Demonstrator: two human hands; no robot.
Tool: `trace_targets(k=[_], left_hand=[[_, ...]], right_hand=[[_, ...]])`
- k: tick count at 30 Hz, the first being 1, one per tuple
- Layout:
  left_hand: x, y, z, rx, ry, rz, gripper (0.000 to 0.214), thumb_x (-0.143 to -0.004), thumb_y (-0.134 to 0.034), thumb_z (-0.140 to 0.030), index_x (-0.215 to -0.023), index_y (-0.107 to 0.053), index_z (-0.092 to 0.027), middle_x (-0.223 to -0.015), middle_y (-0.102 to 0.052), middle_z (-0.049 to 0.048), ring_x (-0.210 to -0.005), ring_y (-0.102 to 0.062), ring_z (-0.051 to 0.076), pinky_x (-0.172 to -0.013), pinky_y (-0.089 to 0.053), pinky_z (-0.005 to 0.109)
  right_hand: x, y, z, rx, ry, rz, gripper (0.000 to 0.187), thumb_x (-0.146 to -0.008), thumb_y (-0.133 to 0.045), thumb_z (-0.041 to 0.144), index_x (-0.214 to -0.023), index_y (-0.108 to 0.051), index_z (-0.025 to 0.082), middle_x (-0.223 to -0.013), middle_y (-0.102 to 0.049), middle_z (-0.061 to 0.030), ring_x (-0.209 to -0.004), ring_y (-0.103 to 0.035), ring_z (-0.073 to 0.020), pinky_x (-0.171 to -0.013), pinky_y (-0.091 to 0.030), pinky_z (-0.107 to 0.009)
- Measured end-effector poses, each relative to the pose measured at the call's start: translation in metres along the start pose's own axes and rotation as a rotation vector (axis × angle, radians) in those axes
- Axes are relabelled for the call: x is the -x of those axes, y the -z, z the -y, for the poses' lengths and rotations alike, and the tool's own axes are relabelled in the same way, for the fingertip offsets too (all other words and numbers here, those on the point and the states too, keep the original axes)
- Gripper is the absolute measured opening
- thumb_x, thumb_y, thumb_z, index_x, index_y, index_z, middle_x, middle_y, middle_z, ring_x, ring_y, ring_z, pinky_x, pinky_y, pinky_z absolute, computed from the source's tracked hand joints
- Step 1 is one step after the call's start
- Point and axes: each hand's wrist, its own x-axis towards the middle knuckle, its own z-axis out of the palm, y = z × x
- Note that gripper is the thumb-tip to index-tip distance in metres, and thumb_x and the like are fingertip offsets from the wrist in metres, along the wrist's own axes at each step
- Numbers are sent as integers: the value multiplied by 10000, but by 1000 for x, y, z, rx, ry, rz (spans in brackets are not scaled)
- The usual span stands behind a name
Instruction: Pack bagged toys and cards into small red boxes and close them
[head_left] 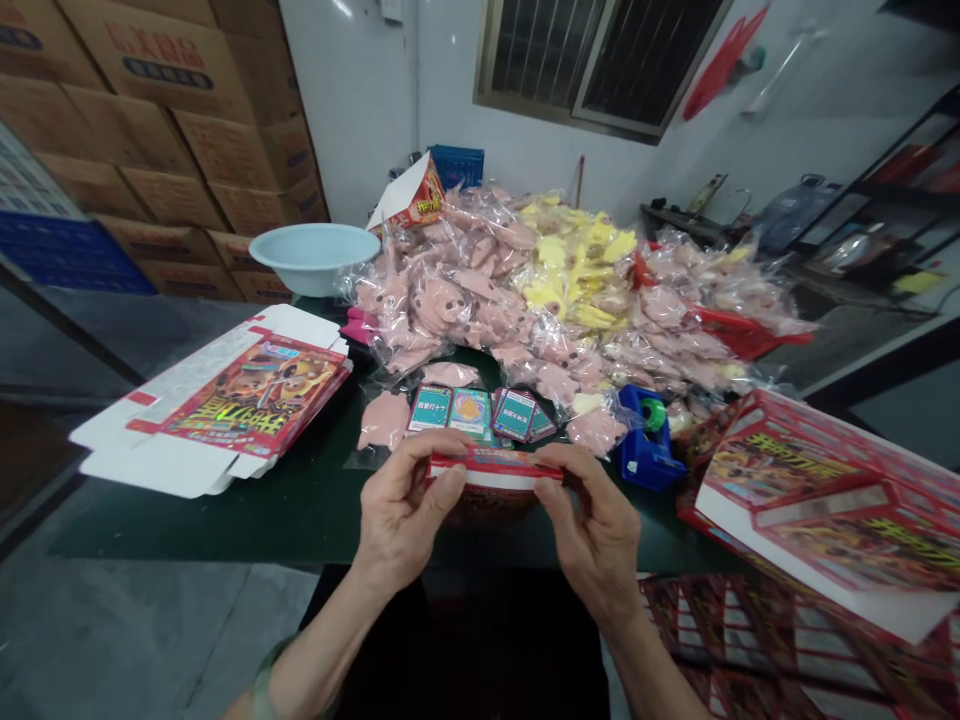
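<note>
A red printed carton (491, 468) is gripped at both ends, pinched firmly and evenly between fingers and thumbs of the left hand (405, 510) and right hand (589, 530). It is held just above a dark green table (225, 530), near a blue tape dispenser (646, 440); a flat carton blank (225, 410) is laid to the left.

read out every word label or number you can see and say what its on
Nothing can be quoted for certain; the visible writing looks Chinese.
Flat printed carton: large yellow characters, too blurred to read.
Stacked cardboard boxes: red characters and a blue oval label, too small to read.
Teal cards: titles too small to read.
Red carton between the left hand and right hand: nothing readable.
</note>
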Motion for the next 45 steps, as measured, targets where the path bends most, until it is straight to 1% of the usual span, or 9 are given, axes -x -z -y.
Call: trace_targets(k=[3,15,23,27,29,33,38,41,45], left_hand=[[2,-3,7,78,-16,-62,92,-795,-622,-174,-872,-661,-207,-898,-677,46,-885,-627,179,-814,-511,307],[2,9,9,152,-5,103,145,-828,-581,-194,-932,-682,-197,-1008,-664,98,-966,-621,228,-808,-512,351],[2,9,16,-63,-210,105,311,-678,-716,-59,-938,-637,-211,-1003,-675,73,-925,-647,210,-738,-551,324],[5,6,16,-299,-293,13,298,-666,-723,-56,-909,-646,-210,-1000,-667,43,-877,-652,175,-701,-547,266],[7,1,12,-397,-337,-65,339,-663,-725,-71,-955,-636,-219,-970,-660,32,-859,-641,172,-701,-539,269],[15,-7,9,-486,-322,-177,417,-668,-733,-135,-1052,-598,-228,-912,-636,29,-839,-606,191,-764,-503,319],[18,-8,17,-468,-319,-165,472,-638,-754,-124,-1076,-597,-205,-949,-621,34,-846,-592,184,-797,-469,306],[16,-5,22,-450,-290,-152,481,-651,-745,-119,-1097,-589,-207,-970,-616,40,-882,-586,191,-834,-454,310],[16,-4,24,-436,-306,-143,520,-642,-757,-131,-1123,-581,-221,-968,-619,40,-901,-584,205,-847,-457,322]], right_hand=[[1,-3,5,45,58,-28,182,-857,-520,117,-986,-595,221,-909,-578,-16,-833,-562,-119,-738,-450,-241],[18,-16,-8,201,325,-155,370,-855,-485,91,-1199,-549,213,-1093,-541,-100,-972,-555,-181,-782,-503,-337],[22,-31,-18,110,313,-220,408,-859,-478,84,-1226,-519,258,-1125,-545,-95,-985,-577,-186,-761,-526,-351],[16,-18,-17,151,258,-131,351,-855,-508,155,-1192,-527,252,-1125,-565,-95,-969,-591,-190,-788,-515,-361],[14,2,-28,233,154,-203,362,-839,-542,223,-1201,-516,218,-1067,-581,-96,-876,-604,-178,-743,-512,-341],[10,68,-72,426,-326,-542,284,-832,-503,348,-998,-605,141,-783,-582,-39,-665,-554,-149,-630,-468,-295],[-11,128,-120,451,-562,-382,151,-706,-625,275,-731,-665,132,-677,-618,-38,-668,-556,-176,-643,-436,-294],[-26,134,-127,393,-742,-253,122,-727,-671,247,-705,-655,128,-669,-619,-6,-642,-567,-142,-641,-453,-277],[-37,125,-125,278,-982,-242,229,-868,-567,310,-1000,-598,126,-984,-620,-37,-829,-607,-154,-717,-518,-327]])
